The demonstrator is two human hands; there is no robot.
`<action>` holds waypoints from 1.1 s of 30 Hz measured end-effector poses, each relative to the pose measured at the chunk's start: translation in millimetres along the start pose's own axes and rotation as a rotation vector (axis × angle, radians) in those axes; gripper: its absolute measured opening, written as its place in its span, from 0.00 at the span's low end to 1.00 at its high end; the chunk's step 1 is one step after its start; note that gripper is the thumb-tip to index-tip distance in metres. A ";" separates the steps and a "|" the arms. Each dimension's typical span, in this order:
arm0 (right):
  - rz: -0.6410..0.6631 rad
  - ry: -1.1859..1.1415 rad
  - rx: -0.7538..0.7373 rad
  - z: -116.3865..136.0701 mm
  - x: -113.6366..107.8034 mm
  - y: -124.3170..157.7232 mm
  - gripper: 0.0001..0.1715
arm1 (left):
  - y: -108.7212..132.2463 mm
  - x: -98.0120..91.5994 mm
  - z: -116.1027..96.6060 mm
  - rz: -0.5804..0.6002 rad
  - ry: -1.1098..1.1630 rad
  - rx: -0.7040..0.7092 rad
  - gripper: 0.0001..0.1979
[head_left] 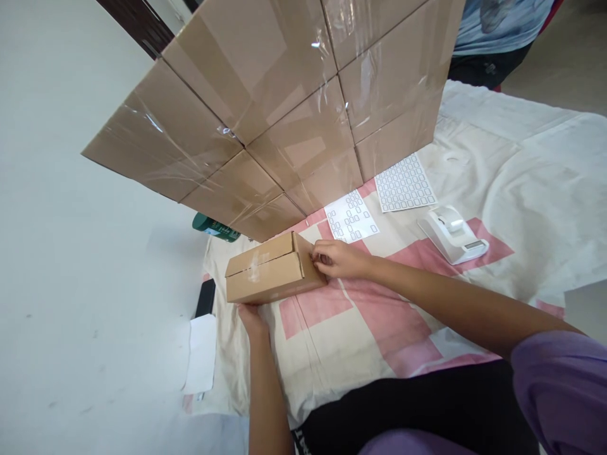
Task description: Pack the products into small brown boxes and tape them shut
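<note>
A small brown cardboard box [265, 265] lies on the bed cover, its top flaps meeting at a seam with a short piece of clear tape across it. My left hand [250, 319] grips the near left end of the box from below, its fingers largely hidden behind the cardboard. At the right end face, my right hand [342, 258] is closed, thumb and fingers curled together against the box. Whatever sits between those fingertips is too small to make out. Just beyond that hand lies a white label sheet [351, 217] with several outlined labels on it.
A tall wall of taped cardboard boxes [294, 126] stands behind. To the right lie a fuller label sheet [406, 183] and a white tape dispenser [453, 235]. A green canister [216, 227], a black object [205, 298] and white paper [201, 354] are left. Another person [497, 38] is at upper right.
</note>
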State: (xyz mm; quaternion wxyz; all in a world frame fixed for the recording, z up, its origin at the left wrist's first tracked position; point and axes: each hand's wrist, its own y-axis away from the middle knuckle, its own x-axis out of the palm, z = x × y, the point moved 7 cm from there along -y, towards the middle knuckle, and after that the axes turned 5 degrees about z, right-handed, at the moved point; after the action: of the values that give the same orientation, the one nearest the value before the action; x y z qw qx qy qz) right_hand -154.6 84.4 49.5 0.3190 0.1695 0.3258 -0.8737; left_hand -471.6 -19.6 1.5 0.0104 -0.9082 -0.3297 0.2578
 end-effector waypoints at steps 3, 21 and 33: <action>0.006 0.025 -0.009 0.6 -1.1 -0.3 0.06 | 1.5 0.0 -2.1 -0.011 0.067 0.036 0.35; -0.021 0.178 0.131 -13.6 -30.8 4.1 0.13 | 3.2 6.9 21.7 0.054 0.157 -0.010 0.40; 0.077 0.189 0.166 40.6 -33.1 2.9 0.66 | 12.8 15.8 -0.1 0.248 0.286 0.014 0.30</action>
State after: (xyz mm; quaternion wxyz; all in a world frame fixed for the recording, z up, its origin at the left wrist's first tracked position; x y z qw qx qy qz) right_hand -131.8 70.0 94.5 0.3053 0.2892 0.2742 -0.8649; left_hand -453.7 -20.1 -8.1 0.0315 -0.9691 -0.2083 0.1279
